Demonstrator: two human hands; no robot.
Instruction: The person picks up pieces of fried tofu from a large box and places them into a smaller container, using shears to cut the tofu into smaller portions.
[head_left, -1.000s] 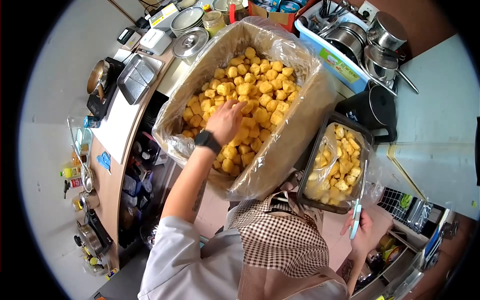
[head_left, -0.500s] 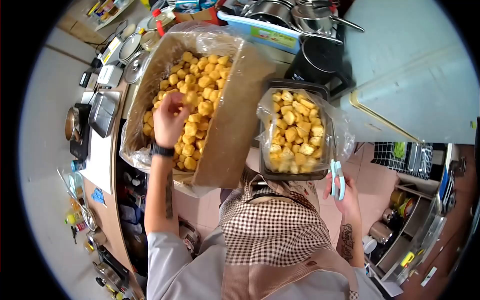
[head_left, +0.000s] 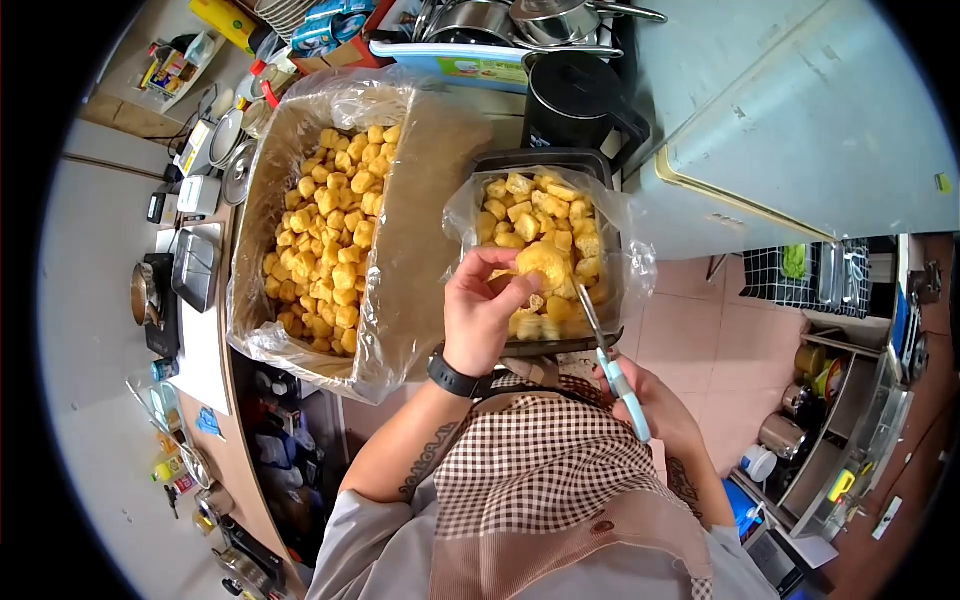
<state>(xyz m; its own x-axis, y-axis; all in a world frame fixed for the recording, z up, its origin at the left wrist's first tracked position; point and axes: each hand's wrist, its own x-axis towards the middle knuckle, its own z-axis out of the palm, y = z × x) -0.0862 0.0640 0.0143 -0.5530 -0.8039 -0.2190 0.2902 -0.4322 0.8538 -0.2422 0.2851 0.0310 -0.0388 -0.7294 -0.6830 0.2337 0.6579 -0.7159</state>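
My left hand (head_left: 478,318) pinches a yellow fried tofu puff (head_left: 541,264) between thumb and fingertips, over the dark tray (head_left: 545,158). Inside that tray, a clear plastic bag (head_left: 637,240) holds many tofu puffs, some showing pale cut insides. Wrapped around scissors (head_left: 621,388) with light blue handles, my right hand (head_left: 660,402) is below the tray's near right corner. The blades point up and left, tips close to the held puff. To the left stands a cardboard box (head_left: 425,230) lined with clear plastic, with many whole puffs (head_left: 335,220) in it.
Behind the tray stands a black lidded jug (head_left: 570,100). A blue bin (head_left: 440,50) of pots is at the back, and a pale cabinet (head_left: 800,130) rises at right. Along the left wall runs a counter with a metal tray (head_left: 197,268). Low shelves (head_left: 825,420) stand at right.
My left hand has moved right from the box to above the tray, with a tofu puff in it. The scissors have swung so their blades reach toward the puff. The view has shifted.
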